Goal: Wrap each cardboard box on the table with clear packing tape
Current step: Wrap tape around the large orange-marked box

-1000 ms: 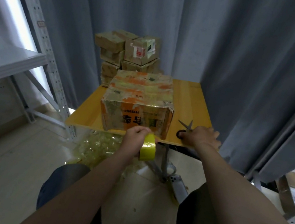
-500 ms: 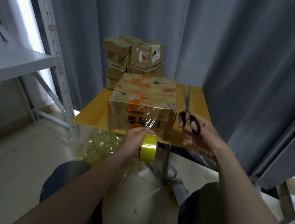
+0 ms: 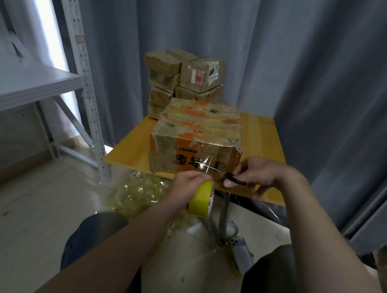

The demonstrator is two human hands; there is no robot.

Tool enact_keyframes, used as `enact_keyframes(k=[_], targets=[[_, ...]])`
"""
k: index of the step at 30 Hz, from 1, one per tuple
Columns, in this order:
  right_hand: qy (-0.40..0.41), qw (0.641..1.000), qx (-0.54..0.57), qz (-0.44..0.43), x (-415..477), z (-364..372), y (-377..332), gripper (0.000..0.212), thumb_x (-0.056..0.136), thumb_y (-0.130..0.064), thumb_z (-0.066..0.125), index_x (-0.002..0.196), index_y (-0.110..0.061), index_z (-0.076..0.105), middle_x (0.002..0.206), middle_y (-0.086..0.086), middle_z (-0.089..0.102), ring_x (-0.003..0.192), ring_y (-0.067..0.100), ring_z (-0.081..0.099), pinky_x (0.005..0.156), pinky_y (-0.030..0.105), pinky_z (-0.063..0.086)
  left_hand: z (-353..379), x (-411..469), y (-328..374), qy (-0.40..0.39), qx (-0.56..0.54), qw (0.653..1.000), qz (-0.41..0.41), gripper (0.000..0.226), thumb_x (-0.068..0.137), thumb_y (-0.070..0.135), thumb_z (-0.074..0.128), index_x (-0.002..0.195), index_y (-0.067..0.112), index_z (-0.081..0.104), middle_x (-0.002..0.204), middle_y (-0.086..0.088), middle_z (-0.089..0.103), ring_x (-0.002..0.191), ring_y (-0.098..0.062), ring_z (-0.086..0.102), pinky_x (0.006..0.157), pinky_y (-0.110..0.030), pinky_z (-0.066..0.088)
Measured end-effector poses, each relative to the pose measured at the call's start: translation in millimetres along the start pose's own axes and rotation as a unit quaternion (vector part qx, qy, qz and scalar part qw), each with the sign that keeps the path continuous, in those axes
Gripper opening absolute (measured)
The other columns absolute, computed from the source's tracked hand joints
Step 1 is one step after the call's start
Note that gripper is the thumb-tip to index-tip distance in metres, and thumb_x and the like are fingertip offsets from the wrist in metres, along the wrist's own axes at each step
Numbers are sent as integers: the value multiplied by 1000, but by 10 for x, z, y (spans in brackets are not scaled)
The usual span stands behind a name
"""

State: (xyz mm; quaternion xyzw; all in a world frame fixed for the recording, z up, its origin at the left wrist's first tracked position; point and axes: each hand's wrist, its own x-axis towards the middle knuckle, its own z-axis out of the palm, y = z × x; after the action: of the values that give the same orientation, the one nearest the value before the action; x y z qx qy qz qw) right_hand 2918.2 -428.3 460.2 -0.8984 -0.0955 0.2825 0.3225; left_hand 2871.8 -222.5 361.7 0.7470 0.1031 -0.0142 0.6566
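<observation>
A worn cardboard box [image 3: 200,132] with orange patches and shiny tape sits on the yellow table [image 3: 260,142]. My left hand [image 3: 183,191] grips a roll of yellow-cored clear tape [image 3: 201,199] just below the table's front edge. A strip of clear tape [image 3: 206,165] stretches from the roll up to the box's front face. My right hand [image 3: 257,174] holds black-handled scissors [image 3: 234,178] with the blades pointing left at that strip, close in front of the box.
A stack of smaller cardboard boxes [image 3: 183,80] stands at the table's far left corner against grey curtains. A white metal shelf rack [image 3: 45,73] is on the left. Crumpled tape scraps [image 3: 137,193] lie on the floor under the table, beside its metal leg [image 3: 225,216].
My right hand picked the scissors up off the table and swung them left and down to the taut tape strip. The left hand kept the roll below the table edge.
</observation>
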Motion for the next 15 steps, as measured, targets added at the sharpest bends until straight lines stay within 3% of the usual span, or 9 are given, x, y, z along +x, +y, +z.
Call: enact_keyframes(k=[3,6,11,13,15], targets=[[39,999,-5,-34,59,-9,15,34,71,-39,94,74,-11,74,68,0,63,70,19,59,52,28,54,-5,9,-7,-8,9,1000,0,8,95,32,70,94,28,77,97,7,68,100,-28,64,97,-53,54],[36,998,-43,-33,57,17,53,35,72,-47,91,74,-15,75,68,-2,66,71,16,61,54,27,51,-33,31,-19,-22,28,999,16,9,96,31,68,97,26,76,98,6,69,104,-29,64,98,-50,53],[-59,988,-141,-14,-102,91,113,91,59,-84,77,104,-6,65,87,4,59,78,20,54,69,32,45,-179,38,-50,-119,160,980,22,23,95,29,71,111,14,78,108,-5,75,106,-27,68,99,-46,54],[-46,994,-76,-62,-196,85,206,87,63,-72,82,116,-5,62,103,8,61,84,17,56,74,32,46,-234,35,-80,-140,202,969,24,24,98,28,67,114,14,77,107,-1,74,98,-20,66,89,-35,55],[-74,983,92,-140,-247,91,367,71,70,-48,85,122,-5,64,108,7,62,88,12,60,74,28,52,-246,7,-81,-150,216,965,19,23,100,27,64,114,14,77,100,1,70,89,-17,62,77,-30,51]])
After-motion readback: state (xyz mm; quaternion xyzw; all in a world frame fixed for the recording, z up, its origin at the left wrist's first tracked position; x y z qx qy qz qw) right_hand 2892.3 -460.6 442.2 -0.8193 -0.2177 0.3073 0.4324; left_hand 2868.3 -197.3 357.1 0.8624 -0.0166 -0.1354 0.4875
